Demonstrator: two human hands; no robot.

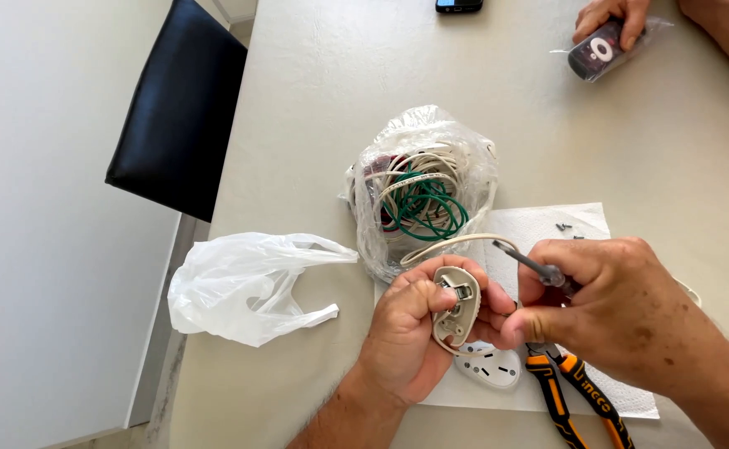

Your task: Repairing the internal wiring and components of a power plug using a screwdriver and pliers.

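Closest to the camera, the left hand (410, 328) is closed around a beige plug housing (456, 303), opened so its metal contacts face up, and the right hand (622, 312) is curled shut on a small screwdriver (531, 264) whose tip points toward that housing. Both work above a white paper towel (547, 229) spread on a pale grey desk (314, 100). On the towel, just below the hands, lies a white plug cover (491, 367), with orange-and-black pliers (580, 399) beside it and a few tiny screws (565, 228) near the far edge. A beige cord (456, 243) runs from the housing to a clear plastic bag (422, 187) stuffed with coiled white and green wire. An empty white plastic bag (244, 287) lies crumpled to the left. A black chair (177, 112) stands at the desk's left side, over a light floor. At the far right corner, another person's hand (610, 17) rests on a dark object in clear wrapping (601, 50), and a dark phone (458, 5) lies at the top edge.
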